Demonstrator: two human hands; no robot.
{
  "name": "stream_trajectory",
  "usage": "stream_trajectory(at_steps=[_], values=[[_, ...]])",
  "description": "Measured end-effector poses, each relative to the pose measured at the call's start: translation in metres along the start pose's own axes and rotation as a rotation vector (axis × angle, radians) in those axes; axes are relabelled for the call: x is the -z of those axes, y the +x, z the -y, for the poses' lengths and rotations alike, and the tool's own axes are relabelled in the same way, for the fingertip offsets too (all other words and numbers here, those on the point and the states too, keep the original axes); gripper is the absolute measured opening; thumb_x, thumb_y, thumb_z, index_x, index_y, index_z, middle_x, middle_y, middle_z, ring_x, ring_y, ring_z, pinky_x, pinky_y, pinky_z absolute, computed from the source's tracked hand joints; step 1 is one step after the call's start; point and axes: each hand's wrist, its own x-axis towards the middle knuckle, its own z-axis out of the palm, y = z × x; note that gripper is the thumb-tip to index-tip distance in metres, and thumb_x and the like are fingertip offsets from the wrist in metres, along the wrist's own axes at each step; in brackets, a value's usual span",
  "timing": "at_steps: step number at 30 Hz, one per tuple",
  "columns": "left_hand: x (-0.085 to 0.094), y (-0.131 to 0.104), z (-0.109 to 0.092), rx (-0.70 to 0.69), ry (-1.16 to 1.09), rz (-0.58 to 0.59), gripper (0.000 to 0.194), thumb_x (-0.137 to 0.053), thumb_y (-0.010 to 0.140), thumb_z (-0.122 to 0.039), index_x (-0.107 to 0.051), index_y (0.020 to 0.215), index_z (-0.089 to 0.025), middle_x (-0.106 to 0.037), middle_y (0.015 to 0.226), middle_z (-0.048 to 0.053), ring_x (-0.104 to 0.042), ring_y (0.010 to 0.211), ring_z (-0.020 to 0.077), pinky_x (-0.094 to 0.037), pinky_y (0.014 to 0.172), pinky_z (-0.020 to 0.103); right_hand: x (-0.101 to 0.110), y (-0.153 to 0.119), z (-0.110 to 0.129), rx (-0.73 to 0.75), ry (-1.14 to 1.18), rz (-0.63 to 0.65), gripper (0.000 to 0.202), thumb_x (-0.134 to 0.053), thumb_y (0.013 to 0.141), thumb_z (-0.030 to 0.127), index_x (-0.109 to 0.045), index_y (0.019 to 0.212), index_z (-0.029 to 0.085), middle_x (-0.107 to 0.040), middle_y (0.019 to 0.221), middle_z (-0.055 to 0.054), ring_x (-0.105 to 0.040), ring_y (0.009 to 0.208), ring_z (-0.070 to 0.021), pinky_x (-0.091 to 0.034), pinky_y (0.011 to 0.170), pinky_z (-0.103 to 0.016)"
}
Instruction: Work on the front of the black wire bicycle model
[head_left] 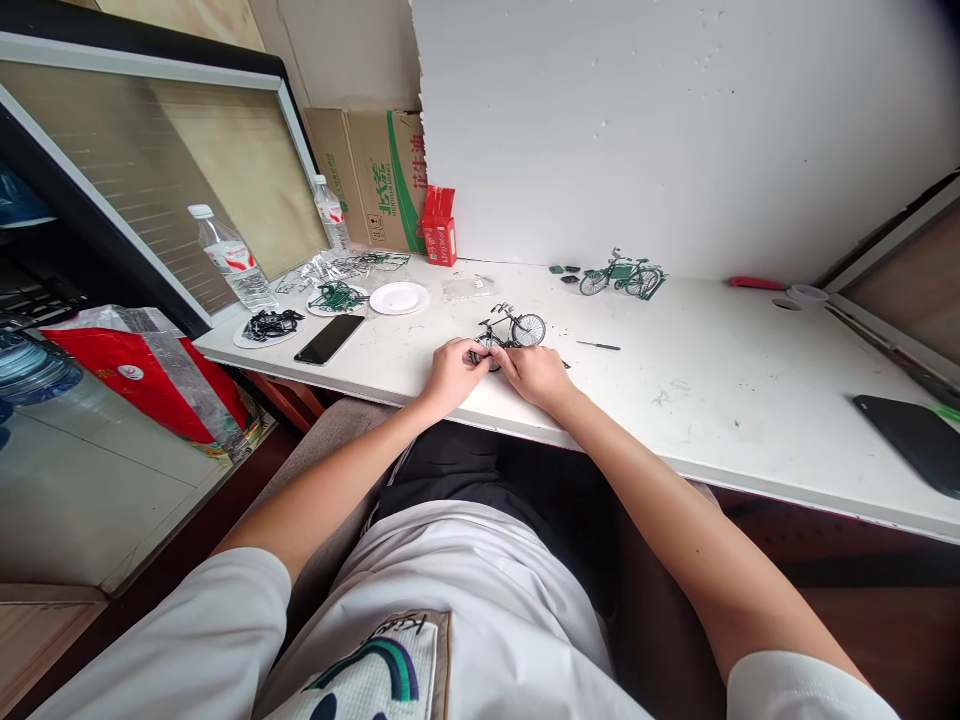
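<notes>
Both the left hand (452, 372) and the right hand (534, 372) pinched the black model bicycle (511, 332) at its near end, steadying it upright on the white table (750, 400) just before the person, with a screwdriver (598, 346) lying nearby.

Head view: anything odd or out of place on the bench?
Nothing spilled or broken. Both hands, left hand and right hand, pinch the rear of the black model bicycle. The white table is scuffed, with small specks. A green model bicycle stands upright near the wall.
</notes>
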Motion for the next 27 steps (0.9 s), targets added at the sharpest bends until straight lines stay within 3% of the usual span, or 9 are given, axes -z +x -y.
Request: stream_trajectory(at_steps=[4,8,15,21,27], values=[[0.0014,-0.0001,-0.0016,-0.012,0.006,-0.005,0.007,-0.082,0.087,-0.022,-0.080,0.092,-0.019,-0.080,0.094,0.006,-0.070,0.076,0.0166,-0.061,0.069,0.029,0.0012,-0.0006,0.0003,-0.011,0.063,-0.015,0.070,-0.021,0.115,0.061,-0.076,0.099,0.021,-0.079,0.090,-0.013,-0.071,0.084,-0.0270,-0.033,0.067,-0.033],[0.0032,0.0003,-0.0017,-0.005,0.020,-0.015,0.006,-0.081,0.086,-0.020,-0.080,0.092,-0.020,-0.081,0.093,0.006,-0.070,0.077,0.0176,-0.060,0.072,0.030,-0.0005,-0.0009,-0.0017,-0.014,0.153,-0.126,0.051,-0.037,0.112,0.060,-0.069,0.108,0.021,-0.075,0.084,-0.009,-0.066,0.075,-0.0253,-0.033,0.065,-0.032],[0.0045,0.0005,-0.0015,-0.007,0.050,-0.056,0.004,-0.081,0.086,-0.020,-0.079,0.089,-0.021,-0.082,0.093,0.004,-0.071,0.078,0.0177,-0.059,0.077,0.032,-0.0069,0.0024,-0.0068,0.098,0.267,-0.227,0.027,-0.049,0.108,0.044,-0.063,0.109,0.021,-0.076,0.093,-0.008,-0.066,0.076,-0.0223,-0.039,0.068,-0.030],[0.0031,0.0005,0.0009,0.004,0.043,-0.035,0.005,-0.080,0.087,-0.023,-0.080,0.092,-0.021,-0.083,0.097,0.005,-0.072,0.081,0.0183,-0.061,0.078,0.032,-0.0047,0.0040,-0.0036,-0.004,0.134,-0.167,0.035,-0.044,0.113,0.046,-0.066,0.116,0.020,-0.080,0.100,-0.011,-0.070,0.081,-0.0253,-0.036,0.069,-0.031],[0.0019,-0.0001,0.0013,0.000,0.035,-0.024,0.007,-0.082,0.086,-0.025,-0.080,0.092,-0.022,-0.082,0.096,0.005,-0.072,0.080,0.0188,-0.062,0.076,0.032,0.0015,0.0005,0.0022,-0.057,0.006,-0.092,0.050,-0.031,0.116,0.050,-0.069,0.106,0.021,-0.080,0.097,-0.012,-0.071,0.083,-0.0257,-0.031,0.068,-0.032]])
